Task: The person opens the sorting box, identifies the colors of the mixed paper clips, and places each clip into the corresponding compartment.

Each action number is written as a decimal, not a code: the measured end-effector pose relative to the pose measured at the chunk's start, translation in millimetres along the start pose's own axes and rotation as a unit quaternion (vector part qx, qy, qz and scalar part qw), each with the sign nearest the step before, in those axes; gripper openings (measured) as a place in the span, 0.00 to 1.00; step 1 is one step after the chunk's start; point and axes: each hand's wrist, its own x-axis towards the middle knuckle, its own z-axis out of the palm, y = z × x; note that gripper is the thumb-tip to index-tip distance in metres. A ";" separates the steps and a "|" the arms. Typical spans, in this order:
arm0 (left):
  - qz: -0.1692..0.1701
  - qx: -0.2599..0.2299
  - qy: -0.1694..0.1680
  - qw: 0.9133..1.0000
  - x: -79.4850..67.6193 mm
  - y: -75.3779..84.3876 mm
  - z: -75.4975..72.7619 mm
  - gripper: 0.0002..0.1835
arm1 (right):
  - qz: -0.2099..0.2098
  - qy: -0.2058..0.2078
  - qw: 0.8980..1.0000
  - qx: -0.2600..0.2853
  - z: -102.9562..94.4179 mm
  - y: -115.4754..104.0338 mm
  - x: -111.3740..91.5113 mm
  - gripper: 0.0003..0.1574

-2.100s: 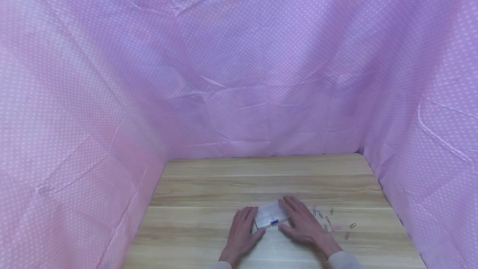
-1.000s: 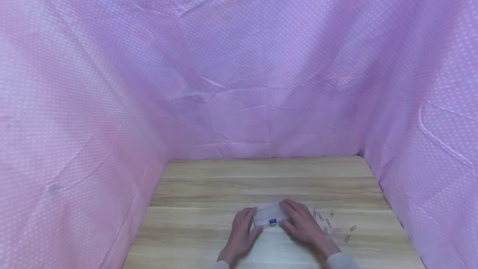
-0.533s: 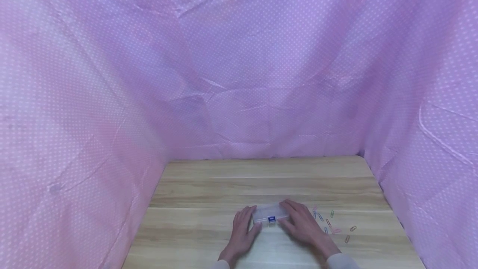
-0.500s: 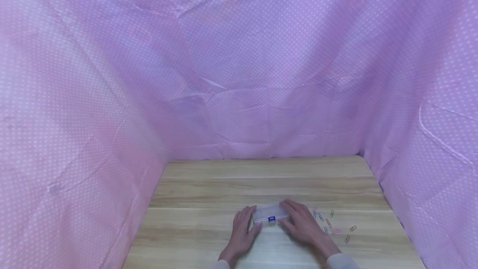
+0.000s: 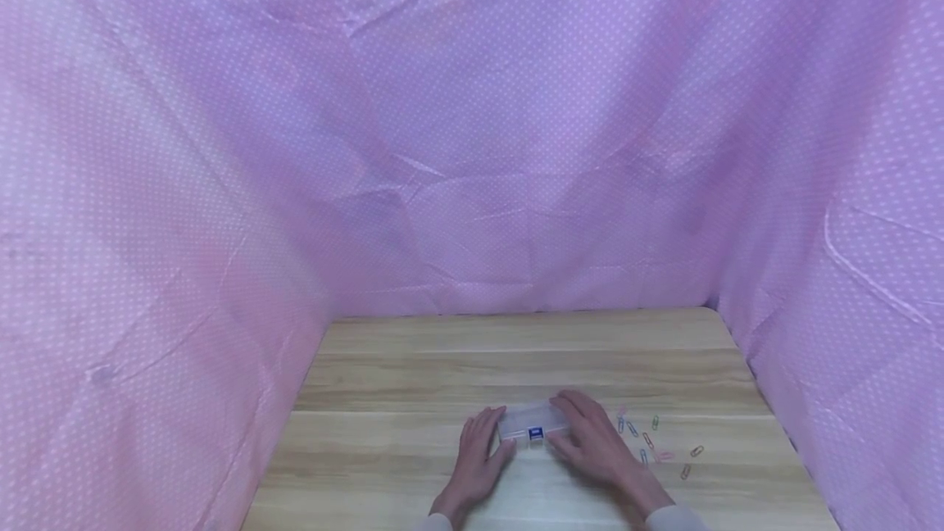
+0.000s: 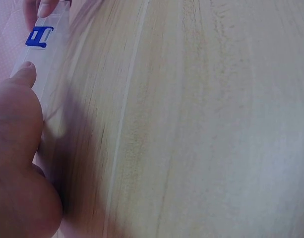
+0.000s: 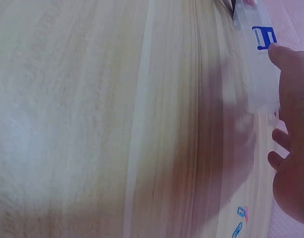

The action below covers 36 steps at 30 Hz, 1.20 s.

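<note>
A clear plastic box (image 5: 524, 416) with a blue latch (image 5: 535, 433) on its front side is held between both hands over the table. My left hand (image 5: 475, 457) grips the left end, fingers over the far edge and thumb at the front. At the other end, my right hand (image 5: 596, 442) holds the box the same way. In the right wrist view the right thumb (image 7: 288, 57) lies right at the latch's edge. The left wrist view shows the left thumb (image 6: 25, 74) against the box front (image 6: 48, 64), a little apart from the latch. The lid is down.
Several coloured paper clips lie scattered right of the right hand, among them a green paper clip (image 5: 655, 423) and a red paper clip (image 5: 647, 439). Pink dotted cloth (image 5: 472, 220) walls in the wooden table (image 5: 413, 359) at the back and sides.
The box has turned so its front edge lies more level and its front side shows more. The latch has shifted slightly left and up. Both hands keep their hold, barely moved.
</note>
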 end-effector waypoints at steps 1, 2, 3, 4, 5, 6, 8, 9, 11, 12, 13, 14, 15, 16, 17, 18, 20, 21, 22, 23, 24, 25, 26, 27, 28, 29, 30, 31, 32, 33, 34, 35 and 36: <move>-0.003 -0.003 -0.003 1.000 0.4 -0.4 0.2 0.33 | -0.005 0.003 1.000 -0.001 0.0 -1.1 0.0 0.40; -0.005 -0.005 -0.004 1.000 0.5 -0.7 0.2 0.33 | -0.007 0.005 1.000 -0.003 0.1 -2.3 0.0 0.39; -0.007 -0.006 -0.005 1.000 0.5 -0.8 0.2 0.33 | -0.012 0.008 1.000 -0.003 0.4 -3.6 0.2 0.38; -0.007 -0.006 -0.005 1.000 0.4 -0.8 0.2 0.33 | -0.017 0.013 1.000 -0.002 1.2 -4.7 0.3 0.37; -0.007 -0.004 -0.005 1.000 0.2 -0.7 0.1 0.33 | -0.025 0.021 0.999 -0.006 2.3 -6.1 0.1 0.35; -0.006 -0.003 -0.003 1.000 -0.2 -0.3 0.0 0.33 | -0.033 0.031 0.999 -0.007 3.7 -7.2 0.0 0.34; 0.001 0.004 0.002 1.000 -1.3 0.5 -0.3 0.32 | -0.051 0.053 0.997 -0.013 7.1 -9.5 -0.7 0.31; 0.003 0.006 0.004 1.000 -1.7 0.9 -0.3 0.32 | -0.062 0.066 0.996 -0.016 9.3 -10.1 -0.7 0.30; 0.003 0.006 0.005 1.000 -2.2 1.4 -0.2 0.32 | -0.081 0.086 0.993 -0.019 13.3 -11.5 -0.8 0.27; 0.003 0.005 0.005 1.000 -2.2 1.4 -0.1 0.32 | -0.089 0.094 0.991 -0.019 14.9 -12.2 -0.4 0.25; 0.002 0.004 0.004 1.000 -2.1 1.3 0.1 0.32 | -0.096 0.100 0.990 -0.019 16.5 -12.8 0.2 0.24; 0.001 0.003 0.003 1.000 -1.9 1.3 0.3 0.32 | -0.102 0.105 0.989 -0.021 18.0 -13.4 1.0 0.22; 0.001 0.002 0.003 1.000 -1.8 1.2 0.5 0.31 | -0.108 0.110 0.988 -0.019 19.5 -13.8 1.9 0.20; 0.002 0.001 0.004 1.000 -1.6 1.1 0.7 0.31 | -0.113 0.115 0.987 -0.019 20.5 -14.2 2.8 0.19; 0.003 0.001 0.006 1.000 -1.5 0.9 0.9 0.31 | -0.118 0.120 0.986 -0.021 21.8 -14.2 3.6 0.18; 0.004 0.003 0.007 1.000 -1.4 0.6 1.2 0.31 | -0.123 0.125 0.984 -0.020 22.7 -14.1 4.3 0.17; 0.006 0.004 0.010 1.000 -1.4 0.4 1.5 0.31 | -0.133 0.138 0.981 -0.018 24.8 -13.4 5.4 0.16; 0.006 0.005 0.011 1.000 -1.4 0.2 1.7 0.31 | -0.139 0.147 0.979 -0.014 26.0 -12.7 5.7 0.16; 0.007 0.006 0.012 1.000 -1.4 0.1 1.7 0.31 | -0.144 0.155 0.977 -0.009 26.9 -12.2 6.0 0.16; 0.007 0.006 0.013 1.000 -1.3 0.2 1.6 0.31 | -0.149 0.163 0.975 -0.004 27.8 -11.8 6.2 0.16; 0.008 0.006 0.014 1.000 -1.2 0.2 1.6 0.31 | -0.157 0.174 0.972 0.004 32.5 -7.7 6.3 0.14; 0.008 0.006 0.014 1.000 -1.1 0.4 1.5 0.31 | -0.160 0.180 0.971 0.008 33.2 -7.5 6.3 0.14; 0.008 0.005 0.014 1.000 -1.1 0.4 1.4 0.31 | -0.163 0.184 0.969 0.013 34.2 -6.8 6.1 0.14; 0.007 0.006 0.013 1.000 -0.9 0.3 1.4 0.31 | -0.164 0.188 0.968 0.016 34.8 -6.7 5.9 0.14; 0.007 0.006 0.012 1.000 -0.8 0.4 1.3 0.31 | -0.163 0.188 0.968 0.019 34.9 -7.0 5.7 0.14; 0.006 0.006 0.011 1.000 -0.6 0.2 1.2 0.31 | -0.160 0.187 0.969 0.020 34.6 -7.7 5.5 0.14; 0.005 0.006 0.011 1.000 -0.5 0.0 1.2 0.31 | -0.157 0.183 0.970 0.021 34.1 -8.5 5.5 0.14; 0.004 0.005 0.010 1.000 -0.5 -0.2 1.0 0.31 | -0.150 0.177 0.973 0.017 29.6 -13.3 5.3 0.15; 0.004 0.005 0.011 1.000 -0.4 -0.3 0.8 0.31 | -0.146 0.173 0.974 0.017 28.9 -14.4 5.3 0.15; 0.004 0.005 0.011 1.000 -0.3 -0.7 0.6 0.31 | -0.142 0.169 0.975 0.015 27.9 -15.9 5.5 0.16; 0.005 0.004 0.011 1.000 -0.3 -0.9 0.4 0.31 | -0.138 0.165 0.977 0.014 27.1 -17.2 5.8 0.16; 0.005 0.003 0.012 1.000 -0.3 -1.2 0.2 0.31 | -0.135 0.161 0.978 0.014 26.4 -18.2 6.0 0.16; 0.006 0.002 0.012 1.000 -0.2 -1.6 0.0 0.31 | -0.132 0.159 0.978 0.013 26.5 -18.7 6.3 0.16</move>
